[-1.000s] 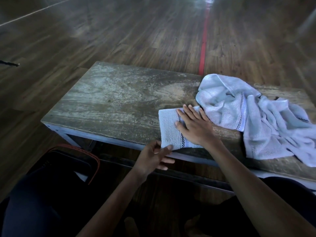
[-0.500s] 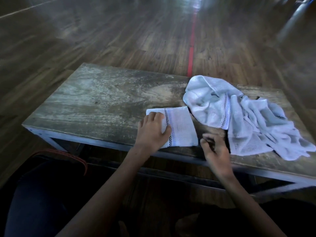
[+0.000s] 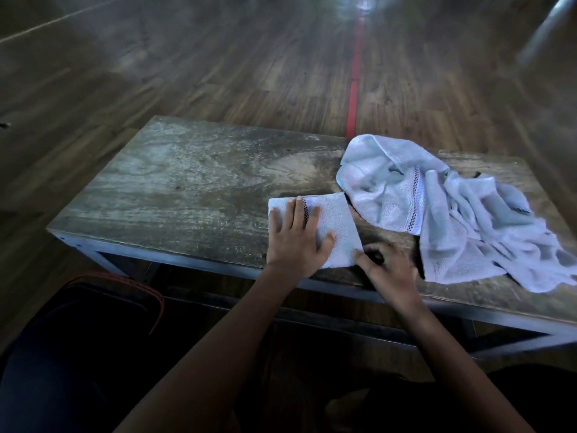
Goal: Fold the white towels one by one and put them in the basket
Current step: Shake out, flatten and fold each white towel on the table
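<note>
- The folded towel [image 3: 338, 228], a small white rectangle with a dark checked stripe running across it, lies flat on the wooden surface [image 3: 187, 189], close to its near edge and a little right of the middle.
- The left hand [image 3: 296, 242] lies palm down on the left half of that folded towel. Its fingers are straight and spread, pressing the cloth flat and grasping nothing; the stripe shows between two of the fingers.
- The right hand [image 3: 390, 267] rests on the surface just right of the towel with its fingers curled in. The thumb tip touches the towel's near right corner. Whether the corner is actually nipped between the fingertips I cannot tell, as the gap under the fingers is dark.
- A heap of towels [image 3: 452, 220], white and crumpled, sprawls over the right part of the surface. Its nearest fold sits just beside the folded towel's far right corner, and one towel in it shows the same checked stripe.
- The surface is worn and pale-streaked, carried on a metal frame [image 3: 175, 259].
- The basket [image 3: 137, 285], dark with an orange-red rim, stands on the floor [image 3: 218, 73] below the near left end of the surface. Its inside is too dark to make out.
- A red line [image 3: 354, 98] runs along the wooden floor beyond the surface.
</note>
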Motion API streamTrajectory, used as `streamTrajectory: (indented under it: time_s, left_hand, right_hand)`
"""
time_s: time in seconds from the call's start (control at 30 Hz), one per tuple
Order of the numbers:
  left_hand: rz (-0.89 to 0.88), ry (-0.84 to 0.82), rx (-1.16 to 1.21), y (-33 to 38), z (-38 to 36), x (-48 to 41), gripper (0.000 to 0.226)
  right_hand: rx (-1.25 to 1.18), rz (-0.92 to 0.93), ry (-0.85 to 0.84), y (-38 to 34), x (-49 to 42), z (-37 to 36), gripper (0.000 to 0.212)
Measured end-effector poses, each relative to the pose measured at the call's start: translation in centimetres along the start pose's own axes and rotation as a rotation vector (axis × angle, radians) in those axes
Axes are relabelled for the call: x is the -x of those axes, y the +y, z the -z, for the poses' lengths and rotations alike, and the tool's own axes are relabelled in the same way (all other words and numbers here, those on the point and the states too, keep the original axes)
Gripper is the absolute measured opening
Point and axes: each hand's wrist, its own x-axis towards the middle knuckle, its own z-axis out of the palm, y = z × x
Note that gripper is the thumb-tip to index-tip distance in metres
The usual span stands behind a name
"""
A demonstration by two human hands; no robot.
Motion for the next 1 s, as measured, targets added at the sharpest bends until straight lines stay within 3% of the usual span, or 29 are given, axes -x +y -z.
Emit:
streamTrajectory:
  time_s: [0.13,0.27,0.57,0.77,1.0]
  left_hand:
    - [-0.001,0.021,-0.01,-0.2,0.0,-0.1,0.074]
    - [-0.003,0.049,-0.005,-0.2,-0.1,-0.1,0.071]
    - [-0.003,0.073,0.013,-0.3,-0.3,-0.1,0.07]
    - [-0.002,0.074,0.022,-0.3,-0.4,-0.1,0.071]
    - [0.009,-0.083,0.036,-1.0,0.2,-0.5,0.081]
  right_hand:
    - [0.042,0.027,-0.023,0.1,-0.2,0.2,0.019]
    - [-0.047,0.0,-0.063,0.3,-0.3,0.3,0.038]
    - [-0.112,-0.018,-0.177,-0.5,-0.3,0.9,0.036]
    - [0.064,0.016,-0.187,-0.7,-0.4,1.2,0.042]
    - [0.216,0.06,-0.191,-0.5,0.0,1.7,0.032]
